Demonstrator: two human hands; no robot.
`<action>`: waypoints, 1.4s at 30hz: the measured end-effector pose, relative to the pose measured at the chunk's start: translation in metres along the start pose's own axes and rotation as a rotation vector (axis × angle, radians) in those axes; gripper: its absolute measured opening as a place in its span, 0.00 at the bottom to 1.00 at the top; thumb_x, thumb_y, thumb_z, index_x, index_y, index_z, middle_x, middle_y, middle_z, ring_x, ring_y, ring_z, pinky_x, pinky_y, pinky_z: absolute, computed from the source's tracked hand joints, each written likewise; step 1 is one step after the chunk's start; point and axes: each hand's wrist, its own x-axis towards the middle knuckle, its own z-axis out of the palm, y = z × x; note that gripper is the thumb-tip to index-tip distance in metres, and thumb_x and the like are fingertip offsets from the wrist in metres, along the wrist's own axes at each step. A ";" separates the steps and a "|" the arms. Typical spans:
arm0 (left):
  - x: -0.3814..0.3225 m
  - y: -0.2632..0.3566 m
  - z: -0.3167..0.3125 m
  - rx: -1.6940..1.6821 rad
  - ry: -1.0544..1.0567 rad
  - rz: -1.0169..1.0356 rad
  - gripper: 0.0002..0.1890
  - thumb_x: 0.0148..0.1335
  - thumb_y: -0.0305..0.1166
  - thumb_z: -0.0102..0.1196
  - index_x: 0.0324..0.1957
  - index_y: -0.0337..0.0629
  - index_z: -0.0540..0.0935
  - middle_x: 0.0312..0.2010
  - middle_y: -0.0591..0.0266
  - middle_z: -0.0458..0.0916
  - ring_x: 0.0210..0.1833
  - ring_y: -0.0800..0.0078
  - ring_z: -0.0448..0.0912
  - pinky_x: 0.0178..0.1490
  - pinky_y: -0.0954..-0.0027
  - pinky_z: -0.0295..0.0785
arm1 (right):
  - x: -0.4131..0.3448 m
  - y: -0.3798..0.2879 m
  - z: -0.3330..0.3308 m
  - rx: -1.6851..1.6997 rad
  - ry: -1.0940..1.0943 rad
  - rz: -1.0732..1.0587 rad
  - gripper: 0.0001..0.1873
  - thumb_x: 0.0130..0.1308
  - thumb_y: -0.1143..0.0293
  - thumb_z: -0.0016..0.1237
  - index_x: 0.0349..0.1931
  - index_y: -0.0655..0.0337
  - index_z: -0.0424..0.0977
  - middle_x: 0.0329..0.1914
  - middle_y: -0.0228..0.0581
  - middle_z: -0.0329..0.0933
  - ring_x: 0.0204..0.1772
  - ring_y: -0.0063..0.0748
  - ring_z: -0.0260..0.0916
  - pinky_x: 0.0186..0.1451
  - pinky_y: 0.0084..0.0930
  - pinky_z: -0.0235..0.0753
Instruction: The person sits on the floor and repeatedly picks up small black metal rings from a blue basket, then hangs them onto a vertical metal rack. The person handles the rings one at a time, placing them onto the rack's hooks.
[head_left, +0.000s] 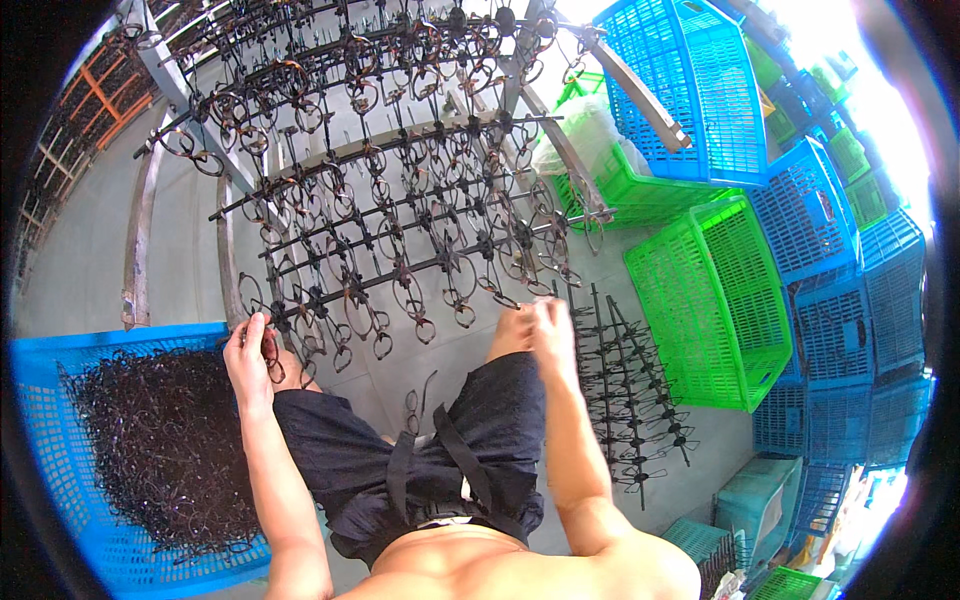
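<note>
My left hand (251, 356) is at the left end of the lowest black rod (390, 274), its fingertips against the dark eyeglass frame (276, 367) that hangs there. Whether the fingers grip the frame or the rod is hidden. Near that rod's right end is my right hand (553, 341), blurred, fingers bent close together; what they hold cannot be made out. Between the hands, several brown and black eyeglass frames (409, 292) hang in rows from the rods. One loose pair of glasses (412, 412) shows between my thighs, by the dark shorts.
A metal rack (166, 67) carries more loaded rods, its bars (637, 94) jutting towards me. At left stands a blue crate (37, 360) heaped with eyeglass frames (172, 450). Loaded rods (637, 420) lie on the floor at right, beside a green crate (675, 300) and stacked blue crates (832, 330).
</note>
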 end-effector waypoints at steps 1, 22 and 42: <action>0.003 0.000 0.002 -0.005 0.006 -0.004 0.14 0.61 0.38 0.55 0.33 0.35 0.80 0.21 0.70 0.75 0.19 0.88 0.66 0.23 0.84 0.58 | 0.000 0.030 0.008 0.068 -0.073 0.100 0.14 0.65 0.70 0.41 0.50 0.65 0.63 0.35 0.40 0.70 0.24 0.25 0.69 0.24 0.22 0.70; 0.129 0.021 0.003 0.117 -0.244 -0.460 0.13 0.52 0.44 0.61 0.26 0.45 0.78 0.17 0.75 0.72 0.14 0.84 0.65 0.16 0.81 0.56 | 0.029 0.017 0.022 -0.128 -0.030 -0.293 0.16 0.63 0.54 0.46 0.47 0.49 0.74 0.28 0.37 0.78 0.33 0.31 0.75 0.38 0.25 0.71; 0.126 0.025 0.010 0.145 -0.224 -0.451 0.13 0.53 0.44 0.61 0.26 0.45 0.79 0.17 0.75 0.72 0.15 0.84 0.64 0.17 0.81 0.55 | 0.018 -0.005 0.034 0.039 -0.127 -0.329 0.11 0.72 0.66 0.35 0.42 0.62 0.71 0.37 0.32 0.76 0.40 0.18 0.67 0.49 0.20 0.67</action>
